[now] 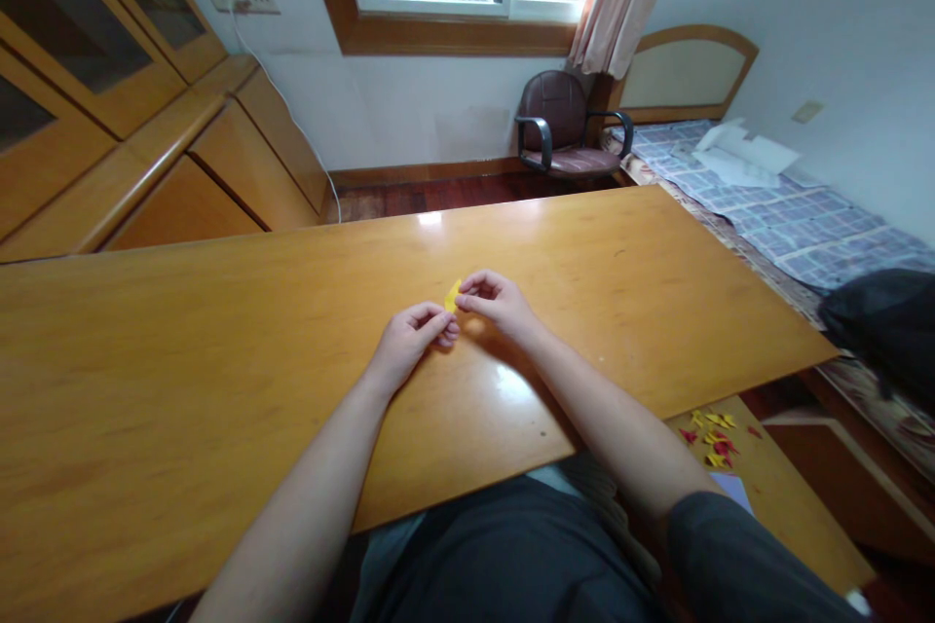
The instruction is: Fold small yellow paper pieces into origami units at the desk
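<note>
A small yellow piece of folded paper (451, 297) is held up between my two hands, just above the wooden table (219, 360). My left hand (413, 339) pinches its lower edge with thumb and fingers. From the right, my right hand (498, 302) grips the paper's side between thumb and index finger. Fingers cover part of the paper, so its full folded shape is hidden.
On a lower wooden surface (789, 506) at my right lie several small red and yellow folded paper pieces (716, 438) and a pale purple sheet (732, 490). Beyond the table stands a brown armchair (559, 122). A bed (789, 214) with a black bag (883, 321) is to the right.
</note>
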Demonstrator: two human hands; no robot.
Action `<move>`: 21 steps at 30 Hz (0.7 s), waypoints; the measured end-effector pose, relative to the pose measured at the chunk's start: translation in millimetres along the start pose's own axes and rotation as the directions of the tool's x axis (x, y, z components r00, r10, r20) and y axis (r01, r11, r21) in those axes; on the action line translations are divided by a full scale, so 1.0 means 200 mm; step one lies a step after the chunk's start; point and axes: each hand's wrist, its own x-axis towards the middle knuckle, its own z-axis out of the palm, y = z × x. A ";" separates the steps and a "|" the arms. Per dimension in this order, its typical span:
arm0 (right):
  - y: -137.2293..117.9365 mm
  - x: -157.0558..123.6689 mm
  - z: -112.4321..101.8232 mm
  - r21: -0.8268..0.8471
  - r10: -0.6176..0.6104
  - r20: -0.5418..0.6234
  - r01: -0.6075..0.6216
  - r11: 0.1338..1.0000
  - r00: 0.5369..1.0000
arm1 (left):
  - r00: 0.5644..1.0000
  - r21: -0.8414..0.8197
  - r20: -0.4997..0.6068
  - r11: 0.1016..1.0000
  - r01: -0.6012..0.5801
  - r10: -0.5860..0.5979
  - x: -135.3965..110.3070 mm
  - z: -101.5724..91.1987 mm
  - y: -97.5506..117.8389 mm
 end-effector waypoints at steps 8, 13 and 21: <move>-0.01 -0.02 0.02 0.015 0.002 0.032 -0.002 1.000 0.999 | 0.997 0.019 -0.067 0.999 -0.029 0.030 0.00 0.00 0.00; 0.01 -0.02 0.02 0.027 0.068 0.063 -0.070 0.997 0.996 | 0.994 0.017 -0.100 0.999 -0.039 0.040 0.01 0.00 0.00; 0.02 -0.03 0.02 -0.077 0.066 0.065 -0.061 0.995 0.996 | 0.995 0.063 -0.078 0.997 -0.050 0.054 0.01 0.00 -0.01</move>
